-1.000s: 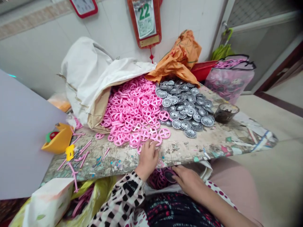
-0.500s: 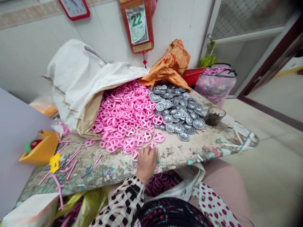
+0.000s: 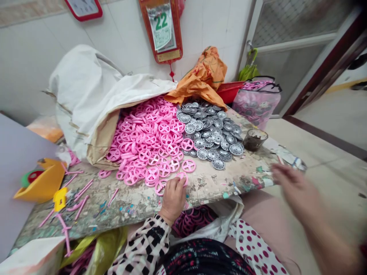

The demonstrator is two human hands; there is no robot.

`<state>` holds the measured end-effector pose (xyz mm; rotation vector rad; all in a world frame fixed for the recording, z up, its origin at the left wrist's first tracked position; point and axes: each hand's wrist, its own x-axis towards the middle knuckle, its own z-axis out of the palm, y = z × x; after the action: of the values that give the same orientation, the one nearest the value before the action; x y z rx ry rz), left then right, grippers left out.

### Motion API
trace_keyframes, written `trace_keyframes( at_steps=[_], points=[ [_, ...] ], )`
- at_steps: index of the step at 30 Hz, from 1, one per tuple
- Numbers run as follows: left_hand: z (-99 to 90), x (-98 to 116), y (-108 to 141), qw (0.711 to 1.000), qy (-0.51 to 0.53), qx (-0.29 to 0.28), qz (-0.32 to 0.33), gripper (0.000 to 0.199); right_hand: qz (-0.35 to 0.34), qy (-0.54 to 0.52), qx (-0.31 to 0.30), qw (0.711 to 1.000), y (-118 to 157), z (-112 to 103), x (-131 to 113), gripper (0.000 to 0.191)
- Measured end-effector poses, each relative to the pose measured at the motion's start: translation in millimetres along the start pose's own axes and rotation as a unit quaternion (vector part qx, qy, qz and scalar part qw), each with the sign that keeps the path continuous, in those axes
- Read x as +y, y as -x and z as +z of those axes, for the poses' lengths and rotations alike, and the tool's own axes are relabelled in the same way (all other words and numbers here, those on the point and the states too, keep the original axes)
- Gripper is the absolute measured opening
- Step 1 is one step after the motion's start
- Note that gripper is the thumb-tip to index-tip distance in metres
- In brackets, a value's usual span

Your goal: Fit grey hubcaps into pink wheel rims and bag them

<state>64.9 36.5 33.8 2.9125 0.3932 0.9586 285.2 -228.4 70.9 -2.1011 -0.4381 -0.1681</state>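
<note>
Near the table's front edge, my left hand (image 3: 173, 198) has its fingers closed on a pink ring (image 3: 182, 176); its fingertips cover part of the ring. Beyond it lies a large heap of pink wheel-like rings (image 3: 143, 141), spilling from a white sack (image 3: 86, 88). Right of these is a pile of grey discs (image 3: 212, 130). My right hand (image 3: 295, 187) is at the table's right corner, blurred by motion, and whether it holds anything cannot be made out.
A glass cup (image 3: 254, 139) stands right of the discs. Pink sticks and a yellow piece (image 3: 59, 199) lie at the left, beside a yellow container (image 3: 43, 183). Behind are an orange sack (image 3: 208, 74) and a bag of pink parts (image 3: 257, 103).
My right hand has come into view from the right. My left hand stays at the same pink ring, and the whole view has shifted slightly.
</note>
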Motion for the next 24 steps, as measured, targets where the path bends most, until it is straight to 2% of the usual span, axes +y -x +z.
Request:
trace_keyframes(
  at_steps=[3,4,7,10,14,19,21,24],
  points=[
    [-0.7,0,0,1.000,-0.005,-0.007,-0.001,0.029,-0.010,0.010,-0.101,0.995,-3,49,-16,0.040],
    [-0.9,0,0,1.000,-0.007,-0.009,-0.001,0.028,-0.029,0.047,-0.110,0.992,-4,66,-22,0.043],
    [-1.8,1,0,1.000,-0.011,-0.014,0.000,0.028,-0.054,0.168,-0.101,0.979,-7,106,-39,0.050],
    [-2.3,2,-1,1.000,-0.012,-0.014,0.000,0.029,-0.065,0.251,-0.093,0.961,-9,122,-47,0.049],
    [-1.8,1,0,1.000,-0.003,-0.018,-0.001,0.029,-0.089,0.296,-0.104,0.945,-10,119,-48,0.043],
    [-2.0,2,0,1.000,0.008,-0.023,-0.007,0.029,-0.181,0.280,-0.160,0.929,-11,99,-38,0.035],
    [-2.3,2,-1,0.999,0.014,-0.029,-0.008,0.029,-0.180,0.230,-0.141,0.946,-11,87,-25,0.036],
    [-2.4,2,-1,0.999,0.016,-0.045,-0.007,0.027,-0.112,0.110,-0.070,0.985,-8,58,5,0.036]
  ],
)
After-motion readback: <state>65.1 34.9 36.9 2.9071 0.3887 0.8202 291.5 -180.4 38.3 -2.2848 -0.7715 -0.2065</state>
